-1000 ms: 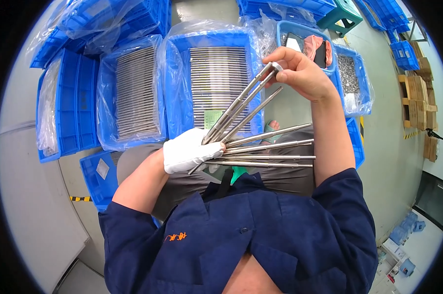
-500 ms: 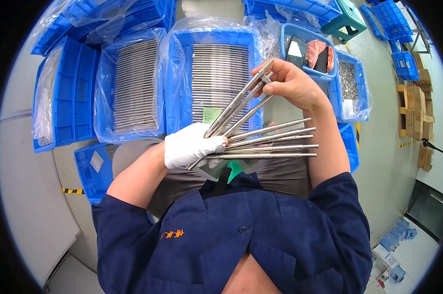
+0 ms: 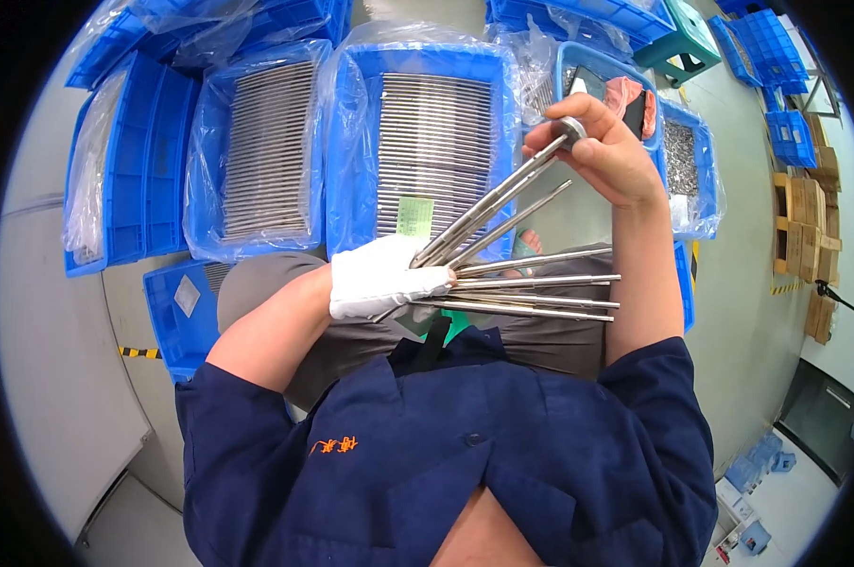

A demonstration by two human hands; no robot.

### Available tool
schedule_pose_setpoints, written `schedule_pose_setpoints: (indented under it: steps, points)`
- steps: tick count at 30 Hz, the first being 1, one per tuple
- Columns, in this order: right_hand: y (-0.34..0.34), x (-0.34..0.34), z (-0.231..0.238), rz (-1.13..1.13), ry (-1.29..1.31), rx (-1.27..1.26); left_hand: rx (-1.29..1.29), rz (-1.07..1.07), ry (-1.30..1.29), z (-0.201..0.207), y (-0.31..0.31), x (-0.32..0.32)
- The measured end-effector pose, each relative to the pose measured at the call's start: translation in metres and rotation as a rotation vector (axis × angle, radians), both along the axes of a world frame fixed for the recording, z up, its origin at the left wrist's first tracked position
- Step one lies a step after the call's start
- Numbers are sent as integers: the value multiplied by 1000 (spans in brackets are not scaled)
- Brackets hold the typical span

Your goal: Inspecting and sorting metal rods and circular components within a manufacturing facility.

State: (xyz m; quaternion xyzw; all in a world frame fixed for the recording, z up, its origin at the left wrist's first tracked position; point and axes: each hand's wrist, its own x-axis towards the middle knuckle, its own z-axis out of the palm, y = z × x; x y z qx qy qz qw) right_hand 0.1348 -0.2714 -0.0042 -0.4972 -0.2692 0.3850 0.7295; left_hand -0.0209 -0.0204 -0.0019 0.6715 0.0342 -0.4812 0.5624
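My left hand (image 3: 381, 279), in a white glove, grips a fan of several long metal rods (image 3: 531, 293) by one end over my lap. My bare right hand (image 3: 604, 151) pinches the flanged tips of two or three of the upper rods (image 3: 502, 203) and holds them tilted up and away from the rest. The lower rods point to the right, spread apart. Right behind the hands stands a blue crate (image 3: 502, 104) lined with clear plastic and filled with rows of the same rods.
A second lined blue crate of rods (image 3: 205, 189) sits to the left, empty blue crates (image 3: 153, 161) beyond it. A smaller blue bin with small metal parts (image 3: 687, 156) is at the right. Cardboard pieces (image 3: 810, 236) lie on the grey floor far right.
My right hand has kept hold of the upper rod tips and shifted slightly; the fan in the gloved left hand stays spread much as before.
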Motion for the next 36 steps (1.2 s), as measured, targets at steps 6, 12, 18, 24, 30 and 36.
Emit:
schedule_pose_setpoints:
  steps: [6, 12, 18, 24, 30, 36]
  points:
    - [10, -9, 5, 97, -165, -228, -82, 13, 64, -2, -5, -2]
    - [3, -1, -10, 60, -185, -211, -165, 9, 136, -13, -1, -1]
    - [-27, 32, 3, -561, 29, 19, -555, 226, 163, -24, -2, -12]
    - [-20, 14, 10, -529, 131, 53, -449, 695, 64, -48, -3, -2]
    - [-26, 2, 28, -530, 118, 147, 1132, -192, -945, -81, 37, 51]
    - [-32, -5, 30, -550, 24, 171, 1097, -441, -1107, -149, 38, 79]
